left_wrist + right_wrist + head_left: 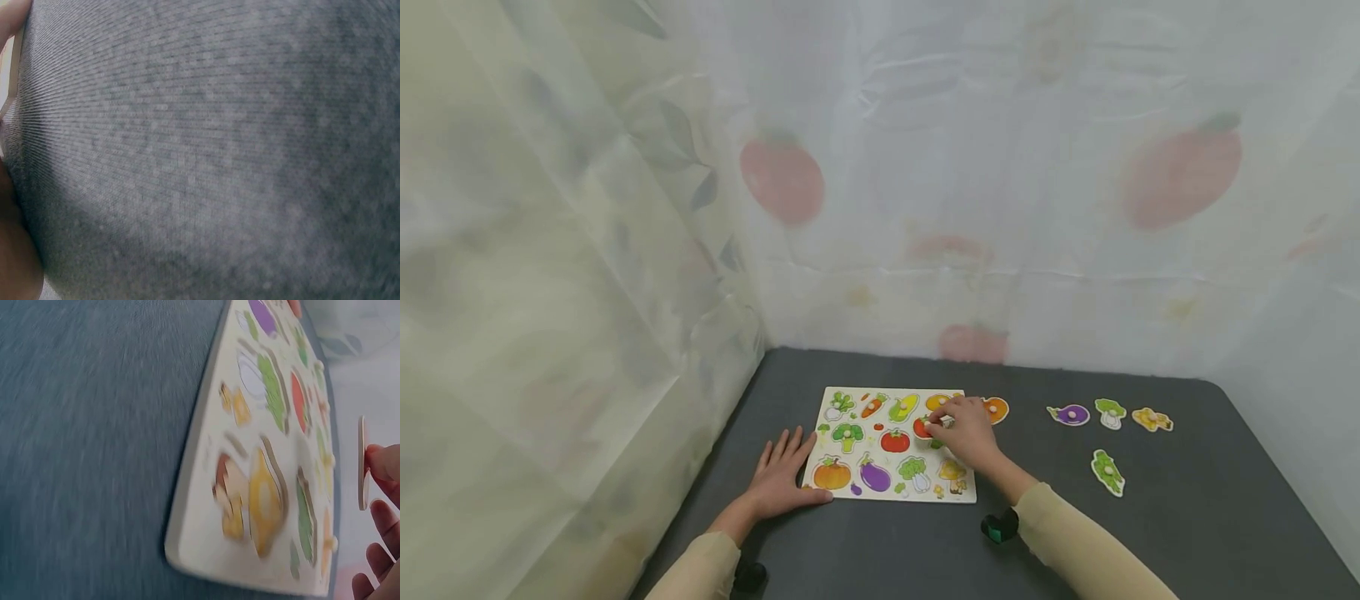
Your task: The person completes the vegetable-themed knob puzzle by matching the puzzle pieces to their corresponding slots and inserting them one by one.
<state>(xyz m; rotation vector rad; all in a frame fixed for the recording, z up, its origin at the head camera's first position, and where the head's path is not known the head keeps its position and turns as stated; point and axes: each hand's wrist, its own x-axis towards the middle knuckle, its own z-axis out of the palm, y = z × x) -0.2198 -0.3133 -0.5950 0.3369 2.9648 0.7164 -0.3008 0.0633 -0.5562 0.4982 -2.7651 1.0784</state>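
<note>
The right hand (964, 432) pinches a red piece (921, 428) above the board (880, 497) while the spread left hand (781, 481) touches its edge.

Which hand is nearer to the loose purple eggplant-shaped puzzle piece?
Right. The right hand is over the pale rectangular board, left of the piece; the left hand rests at the board's left edge, farther away.

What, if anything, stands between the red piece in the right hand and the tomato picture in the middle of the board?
Nothing visible does. The right hand pinches the red piece above the board, and the tomato picture lies uncovered. The left hand is clear of it, at the board's left edge.
</note>
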